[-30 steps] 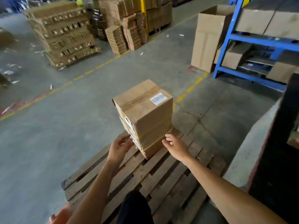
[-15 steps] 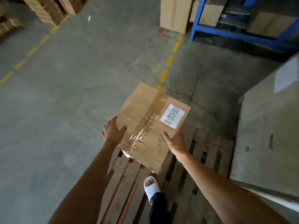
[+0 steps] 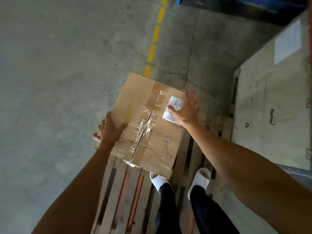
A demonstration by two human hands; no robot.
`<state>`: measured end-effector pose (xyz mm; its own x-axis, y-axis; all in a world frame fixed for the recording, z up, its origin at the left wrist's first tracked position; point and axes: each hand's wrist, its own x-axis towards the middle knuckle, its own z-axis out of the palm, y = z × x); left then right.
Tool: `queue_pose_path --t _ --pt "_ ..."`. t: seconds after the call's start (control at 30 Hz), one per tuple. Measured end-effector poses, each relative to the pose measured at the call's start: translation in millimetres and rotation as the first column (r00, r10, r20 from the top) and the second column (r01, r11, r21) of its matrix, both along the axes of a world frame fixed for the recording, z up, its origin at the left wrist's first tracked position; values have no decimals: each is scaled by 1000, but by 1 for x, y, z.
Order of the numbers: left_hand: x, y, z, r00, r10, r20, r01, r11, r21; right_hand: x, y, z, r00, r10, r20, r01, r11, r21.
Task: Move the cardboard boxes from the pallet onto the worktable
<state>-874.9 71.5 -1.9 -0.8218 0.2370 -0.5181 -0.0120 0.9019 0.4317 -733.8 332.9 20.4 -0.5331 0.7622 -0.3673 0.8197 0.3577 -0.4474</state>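
A taped cardboard box with a white label sits at the far end of the wooden pallet, seen from straight above. My left hand presses against the box's left edge, thumb on its top and fingers down the side. My right hand lies flat with spread fingers over the label near the right edge. How many boxes lie under the top one is hidden from this angle.
I stand on the pallet in white slippers. A large pale grey crate stands close on the right. Concrete floor with a dashed yellow line stretches ahead and left. Blue racking shows at the top.
The view has tilted further down and closer over the box. My right hand has slid from the box's near right side up onto the label; my left hand stays on the left edge.
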Motion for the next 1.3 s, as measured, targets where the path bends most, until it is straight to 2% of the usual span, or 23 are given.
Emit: queue_pose_path --t 0.07,0.13,0.17,0.23,0.27,0.3,0.37,0.4,0.47,0.53,0.57,0.67,0.77,0.83,1.0,1.2,1.3 --pt "13 1 4 997 63 -54 -68 994 -84 -12 7 2 993 65 100 -68 997 26" --pt "36 8 17 951 298 -89 -309 938 -159 -16 10 5 985 102 140 -110 993 49" --pt "49 12 22 880 467 -86 -475 866 -158 -15 10 10 982 116 148 -126 990 59" --pt "71 15 26 658 753 20 -750 657 -75 -8 11 14 974 122 193 -135 989 58" --pt "79 15 25 549 828 116 -832 554 -21 -3 12 17 969 121 216 -136 989 54" --pt "86 14 23 481 851 212 -873 487 24 5 12 18 964 112 242 -127 991 47" --pt "91 16 21 451 839 305 -887 459 48 21 14 19 951 102 292 -116 993 33" --pt "89 17 22 477 828 295 -872 488 40 30 15 18 945 103 310 -115 993 20" --pt "81 12 19 599 765 235 -793 608 43 48 15 17 931 127 341 -111 992 -67" --pt "72 -3 12 703 677 218 -708 695 125 63 14 13 932 110 346 -68 989 -130" --pt "69 -12 9 724 648 239 -689 700 188 67 13 13 941 75 329 -26 988 -151" --pt "82 -34 1 724 564 397 -688 638 346 74 8 6 978 0 210 60 958 -280" --pt "102 -39 0 708 446 548 -693 589 416 81 5 7 997 -13 72 40 925 -377" --pt "105 -39 3 717 381 585 -677 581 452 88 4 8 999 -45 26 52 901 -431" --pt "90 -35 37 775 219 592 -556 683 474 124 -5 34 993 -117 -33 89 884 -459" --pt "80 9 123 869 30 494 -363 718 595 170 -4 110 938 -282 -202 162 870 -466" --pt "90 40 167 887 -69 456 -275 715 643 200 1 148 898 -357 -258 231 881 -413"
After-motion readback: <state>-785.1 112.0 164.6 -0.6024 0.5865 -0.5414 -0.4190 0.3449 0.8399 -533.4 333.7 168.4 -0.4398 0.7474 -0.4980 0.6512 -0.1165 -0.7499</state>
